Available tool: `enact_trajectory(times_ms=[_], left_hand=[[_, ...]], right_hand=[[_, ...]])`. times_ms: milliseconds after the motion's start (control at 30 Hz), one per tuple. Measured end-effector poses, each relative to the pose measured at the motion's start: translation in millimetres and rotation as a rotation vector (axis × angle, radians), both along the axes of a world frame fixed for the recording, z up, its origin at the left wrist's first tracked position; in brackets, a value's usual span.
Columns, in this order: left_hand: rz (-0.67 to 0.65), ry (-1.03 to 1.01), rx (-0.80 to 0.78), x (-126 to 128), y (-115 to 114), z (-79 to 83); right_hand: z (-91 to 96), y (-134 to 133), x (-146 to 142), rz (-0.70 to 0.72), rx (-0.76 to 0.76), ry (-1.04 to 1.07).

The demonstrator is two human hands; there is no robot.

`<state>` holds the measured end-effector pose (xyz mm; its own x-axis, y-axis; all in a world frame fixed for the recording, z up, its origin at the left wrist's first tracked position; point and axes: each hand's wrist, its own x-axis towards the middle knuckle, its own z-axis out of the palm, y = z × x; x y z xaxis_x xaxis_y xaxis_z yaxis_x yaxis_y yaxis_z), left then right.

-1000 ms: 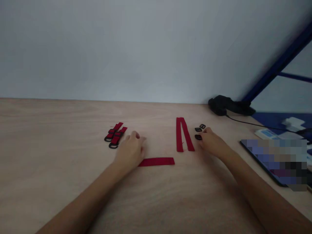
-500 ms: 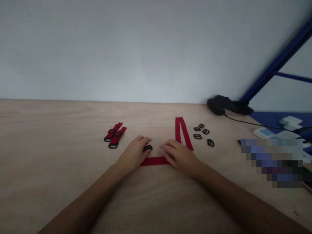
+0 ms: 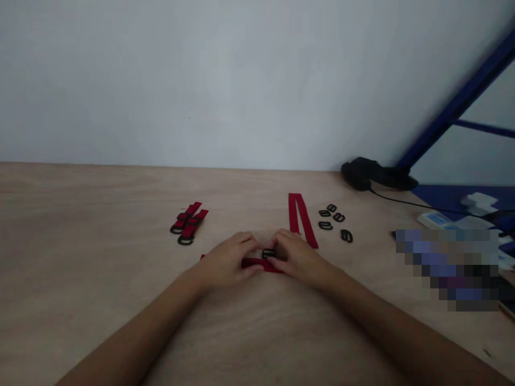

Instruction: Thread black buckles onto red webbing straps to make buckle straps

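Note:
A red strap [image 3: 254,263] lies across the wooden table [image 3: 80,268] at the middle, partly hidden under both hands. My left hand [image 3: 227,259] is closed over its left part, and the strap's left end shows just beyond it. My right hand [image 3: 298,256] pinches a small black buckle [image 3: 268,253] right at the strap, between the two hands. Whether the strap passes through the buckle is hidden by the fingers.
Two red straps with black rings [image 3: 188,224] lie at the left. Two plain red straps [image 3: 300,219] and several loose black buckles [image 3: 333,219] lie at the right. A black device with a cable [image 3: 370,172] sits by the wall, with a blurred flat object [image 3: 446,265] at the right edge.
My right hand came from the loose buckles to the middle strap. Both hands have closed together over the strap, and the black buckle now sits between them. The strap has slid left.

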<state>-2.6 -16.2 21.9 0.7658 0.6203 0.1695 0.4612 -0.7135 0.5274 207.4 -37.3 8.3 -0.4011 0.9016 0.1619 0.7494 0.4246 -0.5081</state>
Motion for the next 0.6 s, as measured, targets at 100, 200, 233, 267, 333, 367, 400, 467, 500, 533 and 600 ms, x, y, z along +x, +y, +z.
enact_trajectory(times_ms=[100,200,233,267,333,367,400,467,500,533,600], left_hand=[[0.02,0.017,-0.007,-2,5,-6.6],[-0.006,0.013,0.027,-2,8,-9.3],[-0.04,0.019,0.044,-2,8,-7.9],[-0.08,0.028,0.061,-2,8,-5.4],[-0.149,0.047,0.08,-2,5,0.5],[-0.171,0.051,0.084,-2,3,2.9],[-0.183,0.054,0.09,-2,2,4.4],[-0.182,0.051,0.116,-1,1,3.7],[-0.169,0.053,0.132,0,1,1.6],[-0.15,0.062,0.148,1,1,-1.2],[-0.099,0.086,0.168,2,3,-7.0]], right_hand=[[5.6,0,3,-0.019,-0.029,0.092],[18.6,5,22,-0.116,0.048,0.198],[23.6,8,34,-0.197,0.099,0.193],[28.1,13,48,-0.272,0.137,0.172],[34.0,23,79,-0.457,0.202,0.127],[34.7,28,95,-0.58,0.237,0.083],[33.8,33,110,-0.694,0.243,0.004],[27.9,41,133,-0.799,0.196,-0.124],[23.6,44,141,-0.813,0.175,-0.147],[19.0,46,147,-0.82,0.152,-0.173],[10.8,49,155,-0.812,0.115,-0.215]])
